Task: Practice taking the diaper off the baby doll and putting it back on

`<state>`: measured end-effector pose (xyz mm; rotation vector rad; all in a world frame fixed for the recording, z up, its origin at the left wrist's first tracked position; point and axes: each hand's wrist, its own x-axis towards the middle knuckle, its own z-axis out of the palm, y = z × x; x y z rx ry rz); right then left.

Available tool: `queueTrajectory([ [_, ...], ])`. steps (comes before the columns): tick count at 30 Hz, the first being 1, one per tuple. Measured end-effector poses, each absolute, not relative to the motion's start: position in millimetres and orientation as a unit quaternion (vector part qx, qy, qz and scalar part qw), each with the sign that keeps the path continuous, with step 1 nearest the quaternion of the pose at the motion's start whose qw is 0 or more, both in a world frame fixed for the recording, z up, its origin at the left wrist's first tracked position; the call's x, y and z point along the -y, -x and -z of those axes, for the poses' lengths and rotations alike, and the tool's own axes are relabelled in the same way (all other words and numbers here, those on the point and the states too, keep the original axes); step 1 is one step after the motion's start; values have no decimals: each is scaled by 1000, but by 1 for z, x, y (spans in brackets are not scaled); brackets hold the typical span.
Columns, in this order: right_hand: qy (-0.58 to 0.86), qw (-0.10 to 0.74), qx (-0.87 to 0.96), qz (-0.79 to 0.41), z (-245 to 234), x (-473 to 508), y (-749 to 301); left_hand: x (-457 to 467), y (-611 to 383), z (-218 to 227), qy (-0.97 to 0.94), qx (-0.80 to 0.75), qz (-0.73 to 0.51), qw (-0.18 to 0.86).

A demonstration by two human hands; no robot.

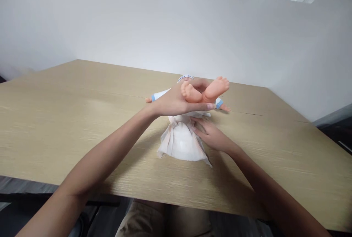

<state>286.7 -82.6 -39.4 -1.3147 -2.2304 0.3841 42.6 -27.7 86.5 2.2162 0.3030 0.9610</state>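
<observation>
A baby doll (217, 89) lies on its back on the table, feet towards me and both legs lifted. My left hand (176, 99) is wrapped round its ankles, holding the two bare feet up together. A white diaper (183, 143) is spread beneath the doll's bottom, its front end flared out on the tabletop towards me. At the diaper's right edge, close under the doll, my right hand (210, 132) pinches the material with thumb and fingers; some fingertips are hidden. The doll's arms stretch out sideways in white sleeves with blue cuffs, and a printed headband (186, 77) shows behind my left hand.
The light wooden table (82, 127) reaches back to a white partition wall (137, 28). Its front edge runs just above my lap (154, 218). A dark object (337, 130) stands beyond the table's right side.
</observation>
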Motion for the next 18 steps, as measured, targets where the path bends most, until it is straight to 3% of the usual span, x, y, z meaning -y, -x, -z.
queueTrajectory([
  [5, 589, 342, 729, -62, 43, 113, -291, 30, -45, -83, -857, -129, -359, 346],
  [11, 507, 434, 743, -56, 21, 117, -268, 46, -42, -70, -858, -152, -331, 363],
  [15, 465, 418, 777, -66, 14, 110, -272, 56, -28, -55, -864, -151, -338, 343],
  [18, 461, 360, 810, -42, 14, 111, -294, 55, -1, -40, -909, -140, -313, 238],
])
